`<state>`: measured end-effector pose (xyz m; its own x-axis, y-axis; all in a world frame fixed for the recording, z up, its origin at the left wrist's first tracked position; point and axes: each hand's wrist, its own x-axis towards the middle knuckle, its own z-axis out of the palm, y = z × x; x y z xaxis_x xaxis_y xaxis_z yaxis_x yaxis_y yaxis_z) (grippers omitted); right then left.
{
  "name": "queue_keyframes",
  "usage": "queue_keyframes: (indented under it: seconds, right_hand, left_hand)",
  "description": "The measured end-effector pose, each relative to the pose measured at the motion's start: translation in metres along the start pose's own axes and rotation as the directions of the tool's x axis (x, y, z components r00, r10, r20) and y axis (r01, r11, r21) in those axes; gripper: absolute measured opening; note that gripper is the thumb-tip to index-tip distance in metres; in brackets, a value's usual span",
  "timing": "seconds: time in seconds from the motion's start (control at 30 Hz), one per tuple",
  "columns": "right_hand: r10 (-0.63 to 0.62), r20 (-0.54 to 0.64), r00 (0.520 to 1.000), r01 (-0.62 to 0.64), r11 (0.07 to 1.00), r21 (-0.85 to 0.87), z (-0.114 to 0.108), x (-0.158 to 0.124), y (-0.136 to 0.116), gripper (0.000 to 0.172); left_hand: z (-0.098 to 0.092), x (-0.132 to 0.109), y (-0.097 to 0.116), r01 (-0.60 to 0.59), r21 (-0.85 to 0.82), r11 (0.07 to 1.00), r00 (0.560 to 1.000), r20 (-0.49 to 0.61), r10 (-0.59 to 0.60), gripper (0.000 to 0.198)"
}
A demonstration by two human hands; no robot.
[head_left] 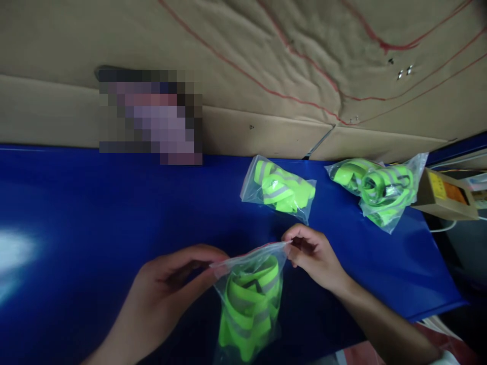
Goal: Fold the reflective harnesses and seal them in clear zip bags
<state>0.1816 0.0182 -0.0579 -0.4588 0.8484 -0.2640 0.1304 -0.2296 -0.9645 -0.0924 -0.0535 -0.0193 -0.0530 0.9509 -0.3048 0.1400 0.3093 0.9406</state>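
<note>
Between my two hands hangs a clear zip bag [249, 304] holding a folded neon-green strap with grey reflective stripes and a dark buckle. My left hand [175, 284] pinches the left corner of its red-edged top. At the right corner, my right hand [314, 256] grips the same edge between thumb and fingers. The bag's top edge is stretched between them, and its lower end runs toward the bottom of the view. Just beyond my right hand, another bagged green strap [283, 187] lies flat on the blue table.
More bagged green straps [380, 185] lie in a pile at the table's right end. Beside them is a cardboard box [443, 192] with a yellow label. The blue table [114, 213] meets a brown-covered wall [243, 66] marked with red lines. A pixelated patch hides something at left.
</note>
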Motion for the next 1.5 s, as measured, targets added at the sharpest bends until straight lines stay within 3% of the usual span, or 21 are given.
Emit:
queue_keyframes:
  seconds: [0.17,0.43,0.73,0.93,1.17,1.4,1.5]
  right_hand:
    - [-0.005,0.033,0.999,0.005,1.0,0.007,0.003,0.001,-0.002,0.016]
    - [-0.019,-0.04,0.999,0.015,0.996,-0.091,0.002,-0.001,0.0,0.015]
    - [-0.006,-0.022,1.0,0.002,0.984,-0.179,0.007,0.001,-0.005,0.008]
    - [-0.017,-0.032,0.999,0.01,0.98,-0.2,0.009,0.001,-0.006,0.009]
    - [-0.088,-0.022,0.996,0.081,0.973,-0.214,0.013,0.002,-0.009,0.005]
    - [-0.095,-0.058,0.994,0.078,0.968,-0.239,0.015,0.003,-0.01,0.007]
    - [-0.115,-0.049,0.992,0.101,0.968,-0.231,0.016,0.002,-0.012,0.005]
  left_hand:
    - [0.0,-0.005,-0.007,0.029,-0.008,1.0,0.999,0.036,-0.029,0.018]
    - [0.004,0.006,-0.014,0.086,-0.009,0.996,0.993,0.083,-0.085,0.021]
    - [0.002,0.007,-0.017,0.089,-0.072,0.993,0.988,0.134,-0.079,0.017]
    - [0.006,0.007,-0.014,0.119,-0.092,0.989,0.991,0.077,-0.112,0.018]
    - [0.007,0.005,-0.009,0.088,-0.13,0.988,0.987,0.143,-0.069,0.015]
    - [0.01,0.009,-0.015,0.017,-0.043,0.999,0.999,0.033,-0.016,0.008]
    - [0.013,0.01,-0.019,0.023,-0.019,1.0,0.999,0.04,-0.022,0.01]
